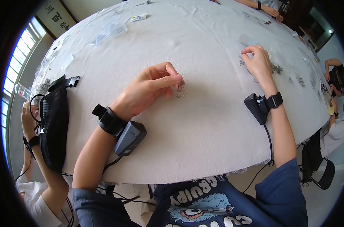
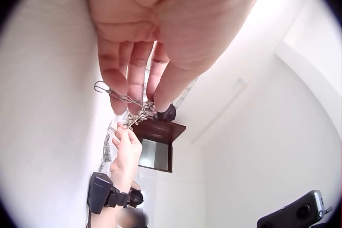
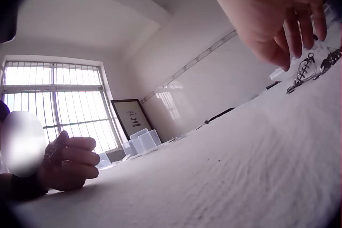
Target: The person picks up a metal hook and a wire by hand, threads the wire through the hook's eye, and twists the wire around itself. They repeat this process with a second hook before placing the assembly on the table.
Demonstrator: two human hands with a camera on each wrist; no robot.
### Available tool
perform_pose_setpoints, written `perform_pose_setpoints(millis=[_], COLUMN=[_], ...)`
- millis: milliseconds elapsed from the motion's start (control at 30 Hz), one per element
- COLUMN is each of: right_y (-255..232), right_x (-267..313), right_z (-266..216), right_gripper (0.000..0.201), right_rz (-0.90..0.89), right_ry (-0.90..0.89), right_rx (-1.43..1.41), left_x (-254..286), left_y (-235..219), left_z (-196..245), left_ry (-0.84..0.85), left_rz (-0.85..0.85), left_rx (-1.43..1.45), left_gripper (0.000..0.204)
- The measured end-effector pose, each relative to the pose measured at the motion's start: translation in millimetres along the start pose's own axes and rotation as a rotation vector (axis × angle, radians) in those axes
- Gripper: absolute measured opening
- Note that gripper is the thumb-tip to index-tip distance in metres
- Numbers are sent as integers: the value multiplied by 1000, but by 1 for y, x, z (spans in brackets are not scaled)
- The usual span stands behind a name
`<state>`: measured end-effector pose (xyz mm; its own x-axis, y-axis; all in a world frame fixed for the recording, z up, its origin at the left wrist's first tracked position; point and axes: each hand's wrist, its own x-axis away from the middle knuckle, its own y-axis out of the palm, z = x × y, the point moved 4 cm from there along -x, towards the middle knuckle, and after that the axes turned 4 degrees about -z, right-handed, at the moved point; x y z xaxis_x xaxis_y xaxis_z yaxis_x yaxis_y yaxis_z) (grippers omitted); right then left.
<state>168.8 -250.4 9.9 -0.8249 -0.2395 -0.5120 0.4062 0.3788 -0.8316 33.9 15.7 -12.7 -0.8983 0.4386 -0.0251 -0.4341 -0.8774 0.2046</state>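
Note:
My left hand (image 1: 149,86) pinches a small bunch of twisted metal wire pieces (image 1: 180,89) between thumb and fingertips, above the cloth. In the left wrist view, one of these wire pieces (image 2: 100,86) ends in a bare hook, and coiled loops show by the fingertips. Off to the right, my right hand (image 1: 259,65) hovers by more wire pieces (image 1: 241,60), its fingers loosely bent downward. The right wrist view shows a coiled wire piece (image 3: 304,73) lying on the cloth just below those fingers, with nothing seen between them.
A tangled pile of wire pieces (image 1: 277,69) lies beside my right hand on the white tablecloth (image 1: 202,132). Clear plastic boxes (image 1: 111,30) and a small packet (image 1: 138,17) are farther back. A black mesh bag (image 1: 54,125) lies at the left edge. Other people sit around the table.

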Motion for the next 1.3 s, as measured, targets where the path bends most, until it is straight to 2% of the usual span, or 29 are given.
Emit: perform_pose_setpoints(millis=[33, 133, 233, 333, 467, 667, 967, 1167, 1300], right_y=[-2, -6, -9, -8, -10, -7, -1, -4, -4], right_x=[1, 7, 26, 44, 54, 61, 62, 61, 62], right_z=[-5, -38, -84, -113, -126, -132, -129, -130, -132], right_gripper=[13, 11, 10, 11, 13, 15, 8, 8, 9], right_rz=[7, -64, -274, -390, -431, -522, -537, -452, -456], right_ry=[-36, -144, -189, -273, -359, -351, -271, -340, -333], right_rx=[-9, -369, -659, -841, -904, -897, -967, -885, -904], left_x=[0, 1, 1, 1, 2, 1, 1, 1, 1], left_y=[0, -3, -4, -2, -1, 9, 12, 10, 10], left_z=[0, 0, -2, 0, 0, 2, 3, 1, 1], left_ry=[2, 6, 11, 13, -21, -21, -29, -24, -30], left_rz=[-4, -14, -19, -11, 0, 34, 85, 103, 93], left_rx=[6, 8, -23, -60, -93, -184, -271, -297, -309], left_gripper=[11, 11, 10, 9, 8, 9, 11, 9, 9])
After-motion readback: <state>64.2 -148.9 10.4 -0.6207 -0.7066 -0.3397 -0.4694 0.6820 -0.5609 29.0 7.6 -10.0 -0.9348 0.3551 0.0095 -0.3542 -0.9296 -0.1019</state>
